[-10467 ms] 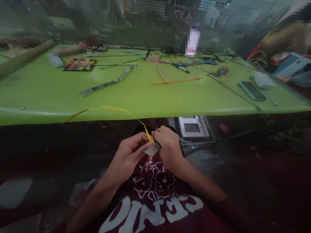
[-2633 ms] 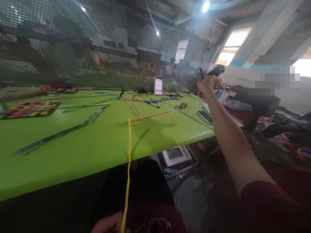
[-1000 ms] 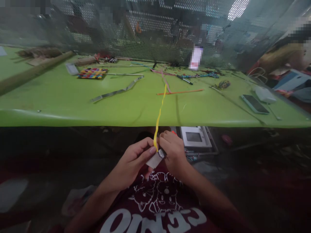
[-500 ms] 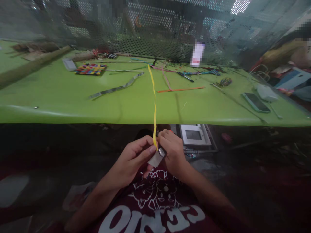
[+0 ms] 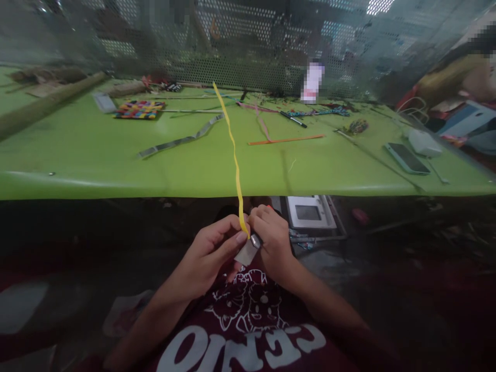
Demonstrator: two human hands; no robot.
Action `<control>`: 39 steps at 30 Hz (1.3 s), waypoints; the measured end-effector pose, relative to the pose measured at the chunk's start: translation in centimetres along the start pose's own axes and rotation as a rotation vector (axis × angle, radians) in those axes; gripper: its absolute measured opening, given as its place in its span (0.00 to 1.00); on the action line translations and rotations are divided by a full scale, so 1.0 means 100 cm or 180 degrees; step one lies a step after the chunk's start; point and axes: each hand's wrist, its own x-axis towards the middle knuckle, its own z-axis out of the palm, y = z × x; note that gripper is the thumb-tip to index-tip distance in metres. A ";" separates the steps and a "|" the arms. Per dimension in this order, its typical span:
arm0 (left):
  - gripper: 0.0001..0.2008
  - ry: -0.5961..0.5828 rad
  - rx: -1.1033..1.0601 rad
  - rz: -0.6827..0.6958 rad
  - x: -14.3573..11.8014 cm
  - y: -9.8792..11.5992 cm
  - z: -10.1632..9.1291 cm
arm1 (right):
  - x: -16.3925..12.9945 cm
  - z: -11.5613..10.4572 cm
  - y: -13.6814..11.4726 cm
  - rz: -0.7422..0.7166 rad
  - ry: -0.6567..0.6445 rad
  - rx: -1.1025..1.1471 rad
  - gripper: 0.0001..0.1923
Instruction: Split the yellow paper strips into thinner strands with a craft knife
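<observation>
A: Where are the hands rn?

B: Both low, in front of the chest, below the near edge of the green tabletop [image 5: 96, 155]. Left hand [image 5: 211, 253] and right hand [image 5: 271, 243] sit knuckle to knuckle, fingertips meeting.

A: Holding what?

B: Left grip is pinched on the bottom end of a yellow strip [image 5: 234, 160], thumb and forefinger closed on it. Right grip is clenched on a small silvery piece [image 5: 248, 250] w/ a shiny end, just beside the strip's base. Can't tell what the piece is, too small.

A: And the strip itself?

B: Stands up from the pinch, wavy, leaning left toward the top. Its free end shows against the far part of the tabletop, near the mesh screen [image 5: 232, 46].

A: Other stuff on the tabletop?

B: 1 grey strip [image 5: 182, 138] left of the yellow one, 1 orange strip [image 5: 287, 139] to the right, a woven multicolour mat [image 5: 135, 109] far left, a black pen [image 5: 292, 120], a phone [image 5: 406, 158] far right. All well apart from the hands.

A: Below the tabletop?

B: A white box w/ a grey window [image 5: 310, 212], just right of the right hand.
</observation>
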 end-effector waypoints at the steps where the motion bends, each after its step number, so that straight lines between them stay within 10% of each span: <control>1: 0.09 0.0012 0.0015 0.0004 0.000 0.000 0.000 | 0.000 0.000 0.000 -0.0002 0.0011 -0.0003 0.15; 39: 0.08 -0.0068 -0.0101 0.0065 0.001 -0.003 -0.001 | -0.005 0.007 0.000 0.0150 0.0124 0.0178 0.14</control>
